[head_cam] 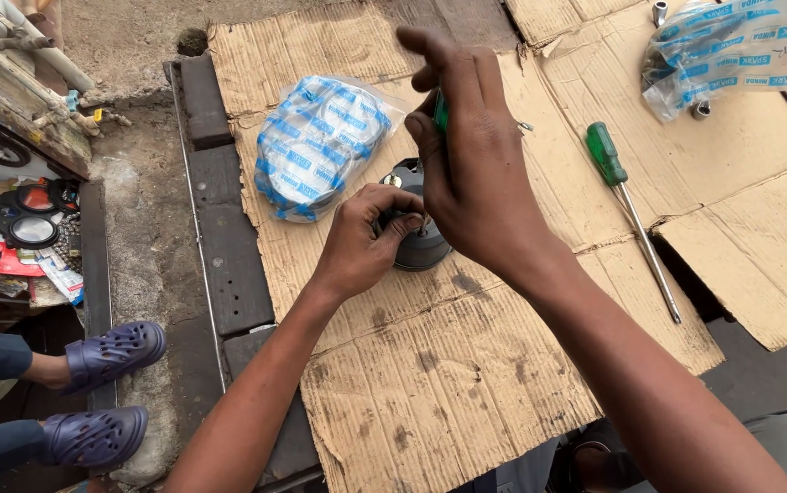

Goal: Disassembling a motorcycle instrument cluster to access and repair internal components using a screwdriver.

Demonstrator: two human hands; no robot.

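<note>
Lying flat across the middle, torn brown cardboard sheets (pixel 466 383) covering dark slabs (pixel 229 246) and concrete floor. Sitting far of centre on the cardboard, clear plastic bag (pixel 320 146) with blue-and-white print, round part inside; second similar bag (pixel 731 50) at far right. Resting right of centre, green-handled screwdriver (pixel 630 215), shaft pointing near-right. Standing at near left, another person's feet in two blue clogs (pixel 106 393). Sitting at centre on the cardboard, just near-right of the first bag, dark round metal part (pixel 416 242), mostly hidden by hands. Gripping its near-left edge, left hand (pixel 361 242), fingers clenched on it. Hovering above it, right hand (pixel 475 164), fingers pinching a small green-handled tool (pixel 441 111), tip hidden.
</note>
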